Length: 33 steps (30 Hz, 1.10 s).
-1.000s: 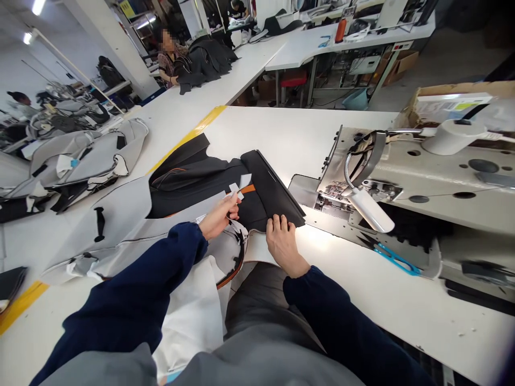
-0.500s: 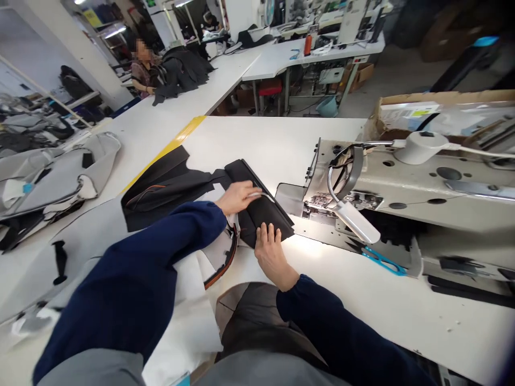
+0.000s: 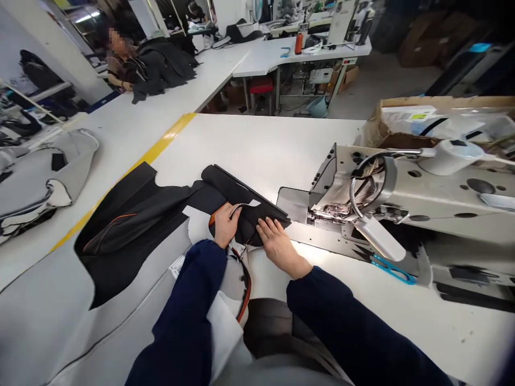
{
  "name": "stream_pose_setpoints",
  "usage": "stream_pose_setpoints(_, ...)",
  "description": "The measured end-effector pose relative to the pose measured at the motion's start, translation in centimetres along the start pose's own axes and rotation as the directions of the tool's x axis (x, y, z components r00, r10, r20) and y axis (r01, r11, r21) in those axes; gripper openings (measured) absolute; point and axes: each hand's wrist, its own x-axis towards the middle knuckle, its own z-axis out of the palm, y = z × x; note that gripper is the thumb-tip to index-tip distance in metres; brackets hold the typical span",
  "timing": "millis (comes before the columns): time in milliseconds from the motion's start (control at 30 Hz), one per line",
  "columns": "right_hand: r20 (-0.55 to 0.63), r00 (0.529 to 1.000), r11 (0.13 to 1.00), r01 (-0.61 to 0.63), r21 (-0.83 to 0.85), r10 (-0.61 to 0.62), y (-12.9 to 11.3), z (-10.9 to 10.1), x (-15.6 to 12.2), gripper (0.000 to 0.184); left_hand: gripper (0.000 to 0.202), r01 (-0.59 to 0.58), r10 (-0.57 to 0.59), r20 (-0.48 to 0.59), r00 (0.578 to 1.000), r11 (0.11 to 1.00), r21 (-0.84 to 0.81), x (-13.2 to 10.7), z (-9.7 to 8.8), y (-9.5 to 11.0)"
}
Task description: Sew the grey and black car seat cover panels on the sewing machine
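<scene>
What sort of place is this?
Likely a sewing workshop: what looks like an industrial sewing machine on the right, black fabric in front of you, and a heap of dark cloth further back.

- The cloth (image 3: 132,236) is coloured black and marked with a thin orange line and an orange patch.
- The panel (image 3: 52,327) is coloured grey and crossed by a dark line.
- The strip (image 3: 254,203) is coloured white.
- The sleeves (image 3: 183,311) are coloured navy.
- The white tabletop (image 3: 257,145) is crossed by yellow tape (image 3: 171,135).
- The sewing machine (image 3: 434,190) is finished in cream.
- The scissors' handles (image 3: 392,269) are coloured bright blue.
- The seat (image 3: 261,86) is coloured red.
</scene>
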Motion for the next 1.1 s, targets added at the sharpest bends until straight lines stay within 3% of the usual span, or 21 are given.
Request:
stream_pose_setpoints(167, -0.034, 0.997, 0.997, -0.071, -0.003, 0.071, -1.1, -0.9, -1.1, 0.042, 0.023, -0.188, 0.187, 0.014, 0.982, 0.979, 0.081, -0.5, 1.0, 1.7)
stream_pose_setpoints(300, -0.071, 0.996, 0.997, -0.066, -0.037, 0.063, -2.4, -0.1, -2.4, 0.043, 0.027, -0.396, 0.374, 0.151, 0.915, 0.905, 0.158, 0.6, 2.9, 4.0)
stream_pose_setpoints(367, -0.090, 0.994, 0.997, -0.068, -0.034, 0.065, -2.4, 0.6, -2.6, 0.042, 0.028, -0.501, 0.434, 0.303, 0.848, 0.844, 0.191, 1.2, 4.2, 4.7)
stream_pose_setpoints(467, -0.127, 0.988, 0.996, -0.092, -0.016, 0.090, -2.0, 1.2, -2.8, 0.039, 0.029, -0.615, 0.430, 0.596, 0.678, 0.776, 0.140, 1.6, 5.7, 4.9)
stream_pose_setpoints(533, -0.149, 0.984, 0.995, -0.103, -0.006, 0.101, -1.9, 1.3, -2.9, 0.038, 0.031, -0.623, 0.399, 0.706, 0.585, 0.778, 0.077, 1.6, 6.1, 4.8)
stream_pose_setpoints(567, -0.156, 0.983, 0.995, -0.103, -0.001, 0.102, -1.8, 1.3, -3.0, 0.038, 0.033, -0.615, 0.390, 0.727, 0.565, 0.786, 0.056, 1.6, 6.2, 4.7)
stream_pose_setpoints(1100, -0.155, 0.982, 0.994, -0.109, -0.001, 0.108, -2.0, 0.9, -2.9, 0.034, 0.035, -0.615, 0.438, 0.740, 0.510, 0.787, -0.042, 2.1, 6.3, 4.9)
